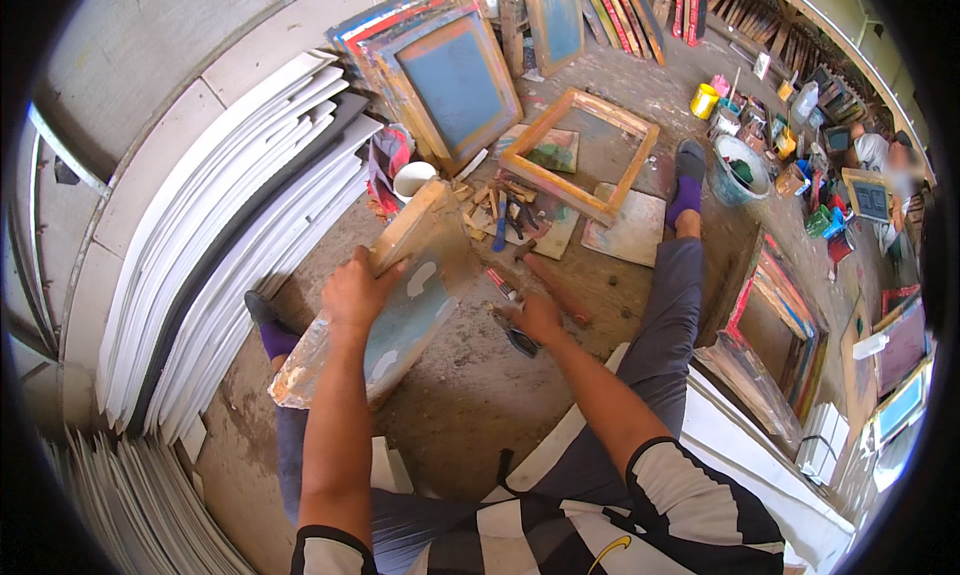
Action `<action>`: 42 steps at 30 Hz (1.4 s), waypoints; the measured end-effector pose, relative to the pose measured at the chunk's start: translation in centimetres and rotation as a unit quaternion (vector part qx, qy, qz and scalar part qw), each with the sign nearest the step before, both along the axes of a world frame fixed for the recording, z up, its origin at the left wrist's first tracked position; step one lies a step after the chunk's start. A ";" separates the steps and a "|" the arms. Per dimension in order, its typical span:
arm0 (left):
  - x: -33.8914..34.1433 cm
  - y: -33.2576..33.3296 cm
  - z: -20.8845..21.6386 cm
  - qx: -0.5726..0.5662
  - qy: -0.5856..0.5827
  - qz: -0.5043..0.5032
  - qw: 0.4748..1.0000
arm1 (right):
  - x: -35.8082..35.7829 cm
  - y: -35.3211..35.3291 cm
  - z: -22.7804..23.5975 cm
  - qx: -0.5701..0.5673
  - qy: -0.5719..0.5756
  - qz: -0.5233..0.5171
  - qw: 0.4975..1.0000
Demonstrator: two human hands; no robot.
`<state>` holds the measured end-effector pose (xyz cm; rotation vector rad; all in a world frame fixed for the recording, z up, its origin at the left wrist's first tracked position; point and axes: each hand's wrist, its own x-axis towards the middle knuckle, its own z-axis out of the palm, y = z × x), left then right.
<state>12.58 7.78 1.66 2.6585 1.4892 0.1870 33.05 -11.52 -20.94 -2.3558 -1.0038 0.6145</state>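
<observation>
My left hand (pixel 358 287) is closed round the upper edge of a wooden-framed printing screen (pixel 410 300), holding it tilted on edge. Its mesh is grey-blue with pale patches. Low over the floor, my right hand (pixel 538 320) is closed on a small dark hand tool (pixel 522 341) whose kind I cannot make out. A red and silver piece (pixel 501 284) shows beside those fingers; whether it belongs to the tool is unclear. Close to this hand lies a hammer (pixel 560 290) with a reddish-brown handle. Blue-handled pliers (pixel 500 227) lie farther off, near wood scraps (pixel 480 207).
An empty wooden frame (pixel 580 105) lies ahead on stained boards (pixel 625 225). More screens (pixel 455 85) lean behind it. White sheets (pixel 215 215) are stacked at left. A bucket (pixel 740 170), paint pots and frames (pixel 770 325) stand right. Another person (pixel 885 165) sits far right.
</observation>
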 end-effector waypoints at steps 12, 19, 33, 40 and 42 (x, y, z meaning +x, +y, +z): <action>-2.3 -2.0 6.8 0.014 -0.211 0.032 0.977 | -4.2 -2.6 -8.5 -0.145 -0.092 0.048 0.984; -5.3 -1.1 4.8 -0.150 -0.407 0.072 0.898 | -2.7 -3.3 -5.7 -0.162 0.112 -0.005 0.980; -15.0 -3.6 -14.8 -0.301 -0.529 0.274 0.745 | 4.8 -5.3 -0.2 0.344 0.261 -0.179 0.884; -15.7 -3.4 -17.6 -0.337 -0.532 0.301 0.716 | 0.1 -1.2 1.6 0.295 0.284 -0.113 0.905; -15.6 -3.8 -20.2 -0.344 -0.552 0.315 0.691 | -2.8 0.4 2.9 0.290 0.274 -0.053 0.915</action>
